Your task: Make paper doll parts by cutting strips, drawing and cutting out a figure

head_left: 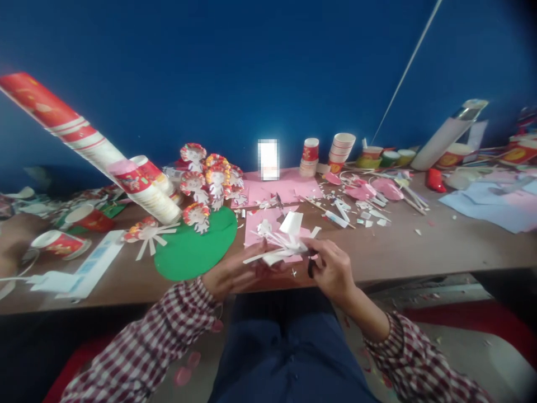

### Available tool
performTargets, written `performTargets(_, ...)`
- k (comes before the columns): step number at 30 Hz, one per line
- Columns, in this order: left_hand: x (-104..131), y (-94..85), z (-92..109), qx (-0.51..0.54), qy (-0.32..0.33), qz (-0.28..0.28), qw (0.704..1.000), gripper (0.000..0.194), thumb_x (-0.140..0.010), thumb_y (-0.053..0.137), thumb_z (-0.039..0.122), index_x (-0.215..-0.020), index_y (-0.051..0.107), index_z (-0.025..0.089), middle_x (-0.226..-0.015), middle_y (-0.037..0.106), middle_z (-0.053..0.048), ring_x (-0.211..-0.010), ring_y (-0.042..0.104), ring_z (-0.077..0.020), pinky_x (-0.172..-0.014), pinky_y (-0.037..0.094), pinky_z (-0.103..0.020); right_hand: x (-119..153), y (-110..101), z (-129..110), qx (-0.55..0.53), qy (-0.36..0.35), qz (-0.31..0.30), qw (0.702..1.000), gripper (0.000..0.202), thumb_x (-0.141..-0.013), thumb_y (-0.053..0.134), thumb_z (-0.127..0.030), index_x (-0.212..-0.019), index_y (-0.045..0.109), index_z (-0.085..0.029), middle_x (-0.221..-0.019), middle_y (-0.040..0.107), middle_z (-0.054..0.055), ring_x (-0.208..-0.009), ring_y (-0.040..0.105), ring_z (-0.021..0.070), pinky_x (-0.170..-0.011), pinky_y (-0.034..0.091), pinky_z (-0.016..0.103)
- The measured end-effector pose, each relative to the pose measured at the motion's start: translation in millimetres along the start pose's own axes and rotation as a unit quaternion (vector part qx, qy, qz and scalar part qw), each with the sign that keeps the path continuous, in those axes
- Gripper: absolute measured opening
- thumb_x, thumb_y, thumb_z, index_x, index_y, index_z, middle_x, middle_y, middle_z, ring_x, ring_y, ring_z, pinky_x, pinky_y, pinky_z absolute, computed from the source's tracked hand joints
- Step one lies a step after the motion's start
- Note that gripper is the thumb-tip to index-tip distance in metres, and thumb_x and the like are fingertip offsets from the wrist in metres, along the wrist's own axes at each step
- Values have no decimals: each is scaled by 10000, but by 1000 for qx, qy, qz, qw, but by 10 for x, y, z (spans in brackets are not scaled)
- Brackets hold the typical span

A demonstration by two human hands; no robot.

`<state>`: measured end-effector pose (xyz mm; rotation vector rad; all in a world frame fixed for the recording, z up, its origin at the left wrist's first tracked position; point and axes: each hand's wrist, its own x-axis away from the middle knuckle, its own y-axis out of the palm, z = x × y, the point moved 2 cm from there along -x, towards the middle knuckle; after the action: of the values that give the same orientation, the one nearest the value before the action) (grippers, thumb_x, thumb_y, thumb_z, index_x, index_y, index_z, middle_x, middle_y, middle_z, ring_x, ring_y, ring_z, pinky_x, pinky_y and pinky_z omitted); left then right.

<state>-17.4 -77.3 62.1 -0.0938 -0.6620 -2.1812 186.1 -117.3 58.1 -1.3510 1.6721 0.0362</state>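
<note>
Low over the table's front edge, my left hand (239,273) grips a white paper cup (290,225) cut into splayed strips. My right hand (335,270) is closed around scissors with black handles (311,265). Their blades meet the strips and are mostly hidden; motion blurs the detail. Pink paper sheets (283,193) strewn with white scraps lie beneath and behind my hands. Left of them is a green oval sheet (199,246). Several fringed red-and-white cup figures (195,187) stand along its back edge, and one strip-cut cup (151,234) lies beside it.
A long leaning stack of paper cups (92,143) rises at left, near a white power strip (94,266) and another person's hand (19,238). Cup stacks (342,151) stand by the blue wall. Rightward are paper scraps (375,215), a leaning tube (444,134) and light-blue sheets (493,204).
</note>
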Motion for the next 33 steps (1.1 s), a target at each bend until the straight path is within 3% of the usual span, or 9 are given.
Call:
performTargets(4,-62,-152,-141,-174,99,127,972,598,-700,627,718,-829,702,139,-695,665,-70,-671,608,-168,-655,466,-286,-52,23,134,-131,219,23,967,284,-778,636,-202,-1060,653,-173,-743,679,17,-601,600,134,-564,480,239)
performTargets(7,6,-166,-156,-395,210,319,836,375,-773,657,544,-832,685,174,-767,678,-62,-727,609,-197,-723,478,-336,-77,77,205,-230,295,-6,927,347,-745,678,-261,-1072,642,-151,-727,670,18,-576,589,124,-507,445,215)
performTargets(11,70,37,-72,-546,352,379,659,536,-718,741,480,-1146,599,188,-1172,632,-127,-1179,526,-304,-1058,349,-474,-101,125,165,-225,305,-34,925,386,-736,669,-239,-1109,636,-148,-728,667,19,-618,605,132,-552,450,220)
performTargets(16,-43,-26,49,-477,265,400,736,1016,-662,736,611,-1441,293,133,-1430,416,-237,-1325,410,-354,-1064,355,-517,-130,104,77,-209,293,-53,931,394,-743,655,-242,-1123,629,-145,-722,670,20,-597,595,131,-528,435,217)
performTargets(18,-29,-76,148,-503,270,429,700,1062,-592,766,642,-1424,350,131,-1479,355,-238,-1391,295,-377,-1106,280,-547,-129,78,82,-203,286,-80,933,408,-755,655,-252,-1148,621,-149,-713,669,16,-584,586,126,-529,434,216)
performTargets(21,-15,-52,295,-613,249,335,670,701,-571,764,663,-1067,685,174,-1260,606,-168,-1319,396,-382,-1120,234,-556,-128,49,95,-170,261,-115,943,422,-767,657,-254,-1179,614,-173,-714,677,7,-579,583,125,-548,438,221)
performTargets(25,-58,34,358,-665,134,182,712,419,-681,688,653,-656,735,237,-740,709,-57,-886,649,-283,-1098,220,-573,-154,52,51,-125,226,-128,958,418,-783,641,-240,-1198,612,-202,-730,683,3,-601,597,136,-573,454,226)
performTargets(30,-69,21,292,-621,116,211,746,453,-690,685,628,-824,703,196,-750,707,-62,-757,642,-238,-859,461,-397,-188,29,17,-88,206,-124,967,393,-792,625,-231,-1184,628,-217,-695,665,-3,-592,590,139,-574,458,222)
performTargets(33,-22,-7,212,-570,81,139,806,621,-633,747,595,-1106,638,208,-942,722,-69,-860,661,-251,-789,492,-339,-187,-9,61,-108,220,-119,962,404,-776,641,-240,-1177,628,-194,-719,677,8,-593,589,138,-566,456,222)
